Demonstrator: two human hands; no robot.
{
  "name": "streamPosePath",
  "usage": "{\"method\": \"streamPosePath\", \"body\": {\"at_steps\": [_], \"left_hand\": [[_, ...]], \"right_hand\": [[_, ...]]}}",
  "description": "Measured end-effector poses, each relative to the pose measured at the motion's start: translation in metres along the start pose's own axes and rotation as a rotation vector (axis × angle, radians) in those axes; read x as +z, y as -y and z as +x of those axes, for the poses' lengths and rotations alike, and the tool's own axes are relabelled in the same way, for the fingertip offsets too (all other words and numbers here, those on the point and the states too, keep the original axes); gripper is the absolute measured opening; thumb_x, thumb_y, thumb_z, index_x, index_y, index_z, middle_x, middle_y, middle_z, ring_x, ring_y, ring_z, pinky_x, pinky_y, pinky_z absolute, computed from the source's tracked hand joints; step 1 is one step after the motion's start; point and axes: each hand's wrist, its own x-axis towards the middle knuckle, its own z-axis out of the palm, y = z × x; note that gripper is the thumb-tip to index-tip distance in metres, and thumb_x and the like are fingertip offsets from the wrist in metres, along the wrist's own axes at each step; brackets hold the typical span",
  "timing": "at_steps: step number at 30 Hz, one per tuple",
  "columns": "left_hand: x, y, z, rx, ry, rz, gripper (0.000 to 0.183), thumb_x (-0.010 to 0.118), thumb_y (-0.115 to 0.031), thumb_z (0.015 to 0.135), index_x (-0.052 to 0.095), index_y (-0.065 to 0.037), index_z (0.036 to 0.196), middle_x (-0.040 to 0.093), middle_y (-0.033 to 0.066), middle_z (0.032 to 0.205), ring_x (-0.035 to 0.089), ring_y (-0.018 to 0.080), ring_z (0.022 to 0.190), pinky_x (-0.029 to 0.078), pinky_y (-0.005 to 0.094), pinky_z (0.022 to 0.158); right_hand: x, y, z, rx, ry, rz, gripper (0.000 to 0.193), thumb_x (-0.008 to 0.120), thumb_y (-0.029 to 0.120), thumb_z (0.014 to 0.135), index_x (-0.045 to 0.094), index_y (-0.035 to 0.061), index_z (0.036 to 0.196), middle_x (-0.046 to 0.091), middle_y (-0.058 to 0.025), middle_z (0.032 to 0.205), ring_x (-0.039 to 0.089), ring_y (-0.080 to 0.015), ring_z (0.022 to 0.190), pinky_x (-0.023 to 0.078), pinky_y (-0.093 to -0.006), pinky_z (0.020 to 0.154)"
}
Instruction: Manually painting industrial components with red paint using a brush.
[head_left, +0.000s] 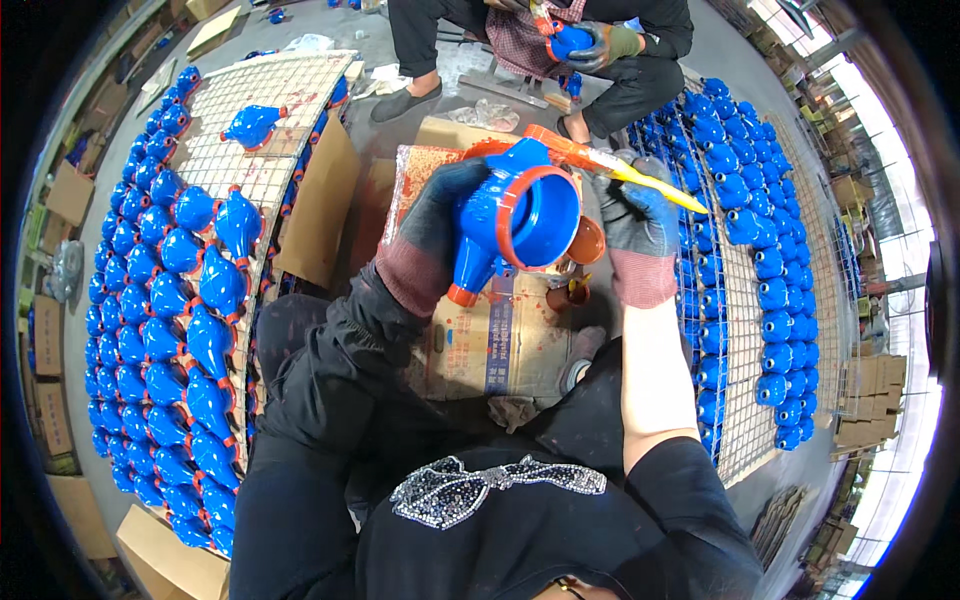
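Between racks point(207, 142), the left grip's point(446, 200) blue casting point(538, 222) partly hides a cup point(589, 241).

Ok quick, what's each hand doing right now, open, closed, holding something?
Left hand: closed around a blue part with red rims.
Right hand: closed on a yellow-handled brush.

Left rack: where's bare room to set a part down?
The rack is bare around the lone blue part at its far end, a patch bordered left and nearer by packed blue parts. Its near end is crowded.
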Motion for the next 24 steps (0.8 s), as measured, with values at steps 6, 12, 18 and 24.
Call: {"method": "streamPosePath", "body": {"at_steps": [6,12,18,24], "left_hand": [[-0.009,0.015,0.003,-0.017,0.184,-0.359,0.063,0.048,-0.053,0.090,0.045,-0.008,0.134,0.053,0.0170,0.130,0.057,0.0307,0.115,0.048,0.0477,0.097],[-0.010,0.015,0.007,-0.026,0.203,-0.508,0.059,0.053,-0.048,0.090,0.047,-0.007,0.131,0.057,0.0164,0.125,0.060,0.0302,0.110,0.050,0.0465,0.095],[-0.024,0.010,0.017,-0.088,0.318,-0.436,0.062,0.044,-0.051,0.092,0.039,-0.008,0.137,0.048,0.0175,0.135,0.055,0.0329,0.117,0.047,0.0498,0.099],[-0.022,0.013,0.021,-0.038,0.247,-0.333,0.065,0.041,-0.053,0.092,0.036,-0.008,0.139,0.047,0.0177,0.136,0.053,0.0333,0.119,0.046,0.0494,0.100]], "right_hand": [[-0.008,-0.037,0.001,0.106,-0.043,0.322,0.030,0.046,-0.012,0.077,0.050,-0.0015,0.104,0.055,-0.0189,0.114,0.055,-0.0344,0.113,0.051,-0.0447,0.096],[0.004,-0.035,0.007,0.112,-0.022,0.305,0.037,0.046,-0.011,0.076,0.049,-0.0051,0.113,0.056,-0.0175,0.114,0.056,-0.0298,0.110,0.050,-0.0412,0.096],[0.024,0.001,0.008,-0.197,0.076,-0.107,0.029,0.052,-0.003,0.076,0.051,-0.0063,0.105,0.058,-0.0250,0.111,0.060,-0.0355,0.105,0.053,-0.0418,0.091],[0.048,0.012,-0.001,-0.493,0.407,-0.576,0.025,0.070,-0.007,0.068,0.060,0.0044,0.089,0.066,-0.0206,0.104,0.063,-0.0321,0.100,0.050,-0.0409,0.088]]}}
